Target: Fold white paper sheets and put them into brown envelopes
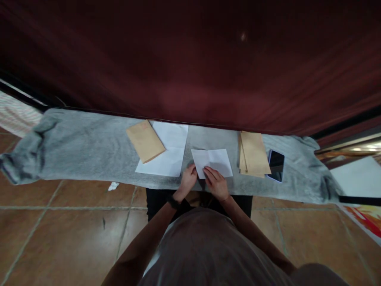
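A folded white paper [218,159] lies on the grey cloth [89,149] in front of me. My right hand [216,182] rests on its lower edge with the fingers stretched out side by side. Next to the paper's lower left corner is my left hand [188,178], its fingers curled; whether they pinch the paper is too small to tell. Larger white sheets [175,139] with fold lines lie to the left, partly under a brown envelope [145,142]. Several brown envelopes [255,154] are stacked on the right.
A phone [276,165] lies beside the right envelopes. Behind the narrow cloth-covered surface rises a dark red panel [190,91]. A white scrap [113,186] is on the tiled floor [80,230]. At the far right stands a white-topped object [358,176].
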Tool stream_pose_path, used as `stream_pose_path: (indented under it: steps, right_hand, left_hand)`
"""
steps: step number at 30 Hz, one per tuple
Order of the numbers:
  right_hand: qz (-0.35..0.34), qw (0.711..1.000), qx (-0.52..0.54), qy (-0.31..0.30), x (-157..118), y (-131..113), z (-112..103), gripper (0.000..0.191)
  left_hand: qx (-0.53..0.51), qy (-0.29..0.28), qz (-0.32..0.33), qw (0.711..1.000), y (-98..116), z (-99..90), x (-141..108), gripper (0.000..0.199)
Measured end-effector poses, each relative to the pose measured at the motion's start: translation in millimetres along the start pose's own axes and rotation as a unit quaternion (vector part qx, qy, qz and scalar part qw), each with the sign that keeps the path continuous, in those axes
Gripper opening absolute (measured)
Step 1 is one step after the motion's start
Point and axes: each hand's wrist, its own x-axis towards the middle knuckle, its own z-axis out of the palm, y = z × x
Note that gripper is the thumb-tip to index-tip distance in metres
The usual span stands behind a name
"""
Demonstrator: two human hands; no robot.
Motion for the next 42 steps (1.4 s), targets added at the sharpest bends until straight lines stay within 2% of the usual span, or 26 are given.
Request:
stream_pose_path:
  steps: [1,3,6,10,12,17,23,26,29,33,36,39,42]
  right_hand:
    - [0.009,1.0,-0.01,-0.023,-0.7,-2.3,2.7,0.042]
    - [0.028,0.997,-0.023,-0.065,-0.9,-5.8,6.0,0.043]
    - [0.032,0.995,-0.009,-0.092,-0.5,-6.4,7.5,0.046]
    - [0.035,0.997,0.04,-0.056,3.2,0.0,8.0,0.044]
    - [0.042,0.998,0.033,-0.043,8.7,4.9,8.3,0.045]
    - [0.065,0.994,-0.069,-0.063,23.3,19.1,10.5,0.048]
    - [0.092,0.988,-0.115,-0.046,18.5,36.2,10.1,0.05]
    - [0.105,0.986,-0.123,-0.037,15.5,40.1,9.4,0.052]
    - [0.113,0.985,-0.13,-0.034,14.2,40.5,10.2,0.053]
    - [0.099,0.984,-0.138,-0.057,10.0,41.2,9.6,0.056]
    - [0.087,0.982,-0.149,-0.073,7.5,41.9,8.1,0.059]
    - [0.1,0.981,-0.151,-0.071,9.6,40.7,8.2,0.056]
    - [0.121,0.98,-0.145,-0.059,13.7,38.9,9.8,0.054]
  left_hand:
    - [-0.062,0.024,-0.051,0.997,-1.6,-0.9,-0.3,0.028]
    - [-0.139,0.064,-0.117,0.981,-2.8,-1.6,-1.4,0.039]
    - [-0.172,0.094,-0.142,0.97,-3.0,-0.9,-2.6,0.05]
    - [-0.057,0.079,-0.063,0.993,-6.9,-0.5,0.5,0.063]
    - [0.016,0.076,-0.024,0.997,-10.1,-1.8,2.8,0.066]
    - [0.142,0.089,0.029,0.985,-15.3,-3.7,4.5,0.07]
    - [0.223,0.099,0.046,0.969,-11.2,-2.1,1.0,0.064]
    - [0.284,0.103,0.059,0.951,-1.2,0.0,-6.3,0.059]
    - [0.379,0.102,0.11,0.913,11.9,12.4,-14.6,0.054]
    - [0.44,-0.017,0.188,0.878,19.2,46.2,-16.7,0.056]
    - [0.453,-0.044,0.184,0.871,11.6,64.6,-10.1,0.063]
    - [0.463,-0.035,0.177,0.868,-0.4,65.6,-2.0,0.063]
    - [0.486,-0.037,0.183,0.854,-7.5,56.1,2.5,0.063]
